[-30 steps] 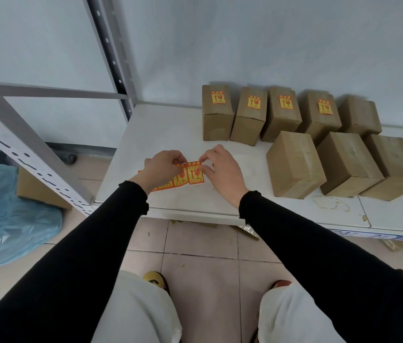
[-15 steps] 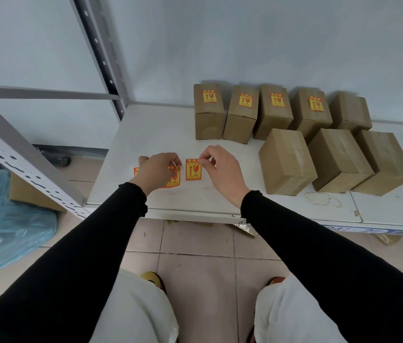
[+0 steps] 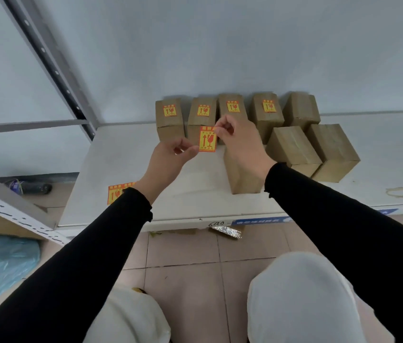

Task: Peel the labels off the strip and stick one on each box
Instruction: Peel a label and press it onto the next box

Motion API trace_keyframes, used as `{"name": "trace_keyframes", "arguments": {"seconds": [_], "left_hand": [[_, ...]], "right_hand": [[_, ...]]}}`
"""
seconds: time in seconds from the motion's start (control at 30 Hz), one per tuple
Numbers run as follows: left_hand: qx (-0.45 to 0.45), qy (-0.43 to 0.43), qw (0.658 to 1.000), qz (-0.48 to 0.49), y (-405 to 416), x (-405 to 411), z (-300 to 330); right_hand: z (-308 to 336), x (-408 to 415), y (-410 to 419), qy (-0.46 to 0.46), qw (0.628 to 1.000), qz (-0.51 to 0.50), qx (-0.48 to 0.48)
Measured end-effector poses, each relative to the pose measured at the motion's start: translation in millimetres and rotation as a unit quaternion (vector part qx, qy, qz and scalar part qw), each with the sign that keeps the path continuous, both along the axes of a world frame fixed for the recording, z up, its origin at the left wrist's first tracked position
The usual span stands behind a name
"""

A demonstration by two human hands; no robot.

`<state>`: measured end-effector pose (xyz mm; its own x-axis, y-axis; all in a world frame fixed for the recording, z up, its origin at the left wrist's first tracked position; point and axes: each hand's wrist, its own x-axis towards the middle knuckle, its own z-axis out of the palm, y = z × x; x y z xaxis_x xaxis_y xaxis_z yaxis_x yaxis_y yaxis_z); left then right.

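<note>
both hands are raised at frame centre, holding one orange-and-yellow rectangular paper label [image 3: 207,139] upright between them. left hand [image 3: 170,157] pinches its lower left corner w/ thumb + forefinger, other fingers curled; right hand [image 3: 238,142] pinches the upper right corner, fingers curled too. so both grips are closed on the label, which hangs in the air in front of the boxes, above the white worktop [image 3: 126,169].

rest of the orange label strip [image 3: 117,193] lies flat on the worktop at centre left, partly hidden by the left black sleeve [image 3: 91,248].

brown cardboard boxes: back row of five along the pale wall at upper centre. four labelled boxes [image 3: 169,118] on the left of the row each carry a label on top; the fifth, an unlabelled back box [image 3: 300,110] at the row's right end, is bare. front row: a bare front box [image 3: 243,174] under the right wrist, and two more bare boxes [image 3: 314,149] touching each other to its right.

a tan rubber band [image 3: 399,192] lies on the worktop, far right.
</note>
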<state>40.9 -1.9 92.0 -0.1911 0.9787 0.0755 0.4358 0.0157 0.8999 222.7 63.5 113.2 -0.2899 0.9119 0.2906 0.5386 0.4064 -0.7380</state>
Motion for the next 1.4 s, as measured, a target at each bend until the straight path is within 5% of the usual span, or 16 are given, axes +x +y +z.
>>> {"name": "trace_keyframes", "arguments": {"seconds": [0.47, 0.73, 1.4], "left_hand": [[-0.018, -0.021, 0.998, -0.065, 93, 155, 27], [-0.047, -0.027, 0.996, -0.072, 190, 227, 38], [-0.176, 0.134, 0.973, -0.07, 314, 275, -6]], "right_hand": [[20, 152, 62, 0.053, 0.996, -0.067, 0.002], [28, 211, 162, -0.008, 0.99, -0.142, 0.023], [-35, 237, 266, -0.086, 0.978, -0.185, -0.046]]}}
